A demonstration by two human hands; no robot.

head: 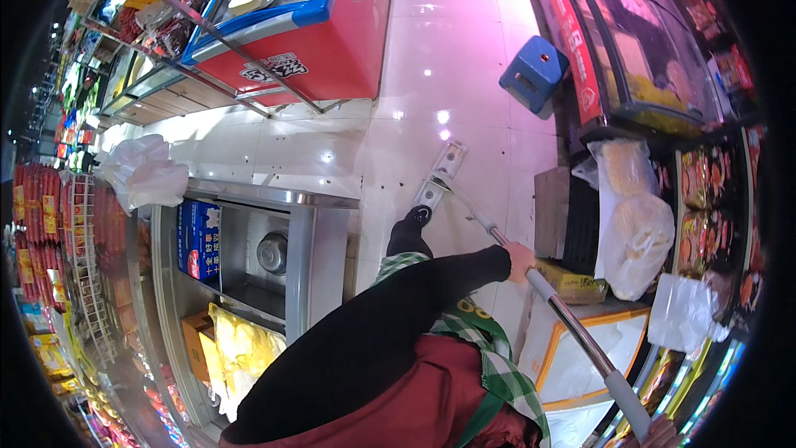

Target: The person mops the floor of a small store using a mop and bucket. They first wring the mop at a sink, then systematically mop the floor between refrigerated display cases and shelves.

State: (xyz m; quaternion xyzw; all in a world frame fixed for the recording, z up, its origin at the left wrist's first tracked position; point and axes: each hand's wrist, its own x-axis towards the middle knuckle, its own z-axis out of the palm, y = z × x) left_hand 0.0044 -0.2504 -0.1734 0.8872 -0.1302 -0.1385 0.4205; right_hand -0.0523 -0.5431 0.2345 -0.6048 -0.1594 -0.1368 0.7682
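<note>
A flat mop [477, 214] slants across the view, its white head [449, 158] on the pale tiled floor in front of my foot [410, 230]. Around the middle of the pole is my left hand [520, 261], at the end of a black sleeve. My right hand [661, 433] grips the top of the pole at the lower right edge, partly cut off by the view. A green-and-white checked apron [510, 379] hangs over my dark red clothing.
A blue plastic stool [535, 74] stands ahead to the right, beside a glass display case [634, 56]. Ahead left is a red chest freezer [323, 56]. A steel counter [320, 261] borders my left; cardboard boxes [569, 283] and a white, orange-edged cabinet [587, 354] are at right.
</note>
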